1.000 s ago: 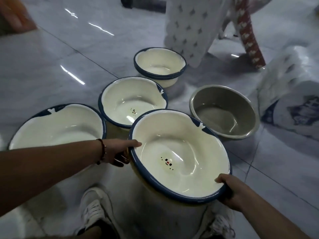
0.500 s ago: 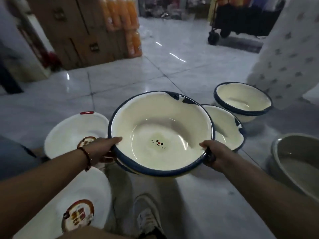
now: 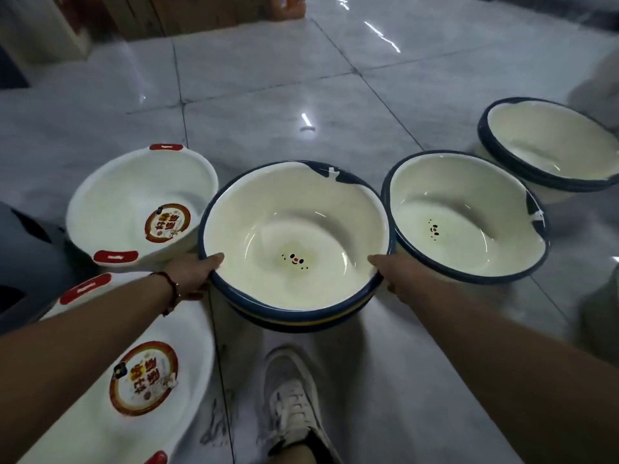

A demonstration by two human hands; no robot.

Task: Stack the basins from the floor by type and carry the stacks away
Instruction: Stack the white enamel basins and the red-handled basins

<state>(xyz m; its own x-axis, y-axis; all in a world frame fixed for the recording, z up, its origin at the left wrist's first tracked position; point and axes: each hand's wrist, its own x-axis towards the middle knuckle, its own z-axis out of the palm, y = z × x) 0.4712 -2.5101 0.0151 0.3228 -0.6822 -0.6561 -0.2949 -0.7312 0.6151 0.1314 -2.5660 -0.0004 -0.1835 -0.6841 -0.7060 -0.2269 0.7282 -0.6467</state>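
A cream basin with a dark blue rim and a small face print (image 3: 294, 236) is in the centre, nested in another blue-rimmed basin whose rim shows below it. My left hand (image 3: 194, 272) grips its left rim, thumb inside. My right hand (image 3: 385, 272) grips the right rim. To the right on the floor sits a second cream blue-rimmed basin (image 3: 465, 216), and a third (image 3: 549, 142) lies farther right. Two white basins with red handles and round stickers are at the left, one (image 3: 134, 202) farther away, one (image 3: 110, 380) close to me.
My white sneaker (image 3: 294, 406) stands on the grey tiled floor (image 3: 268, 95) below the held basin. Cardboard boxes (image 3: 187, 11) and an orange pack line the far edge. A dark object (image 3: 23, 259) sits at the far left.
The view has turned down and left. The held basin has come down onto another blue-rimmed basin between the white basins and the other cream ones. Both hands keep their hold.
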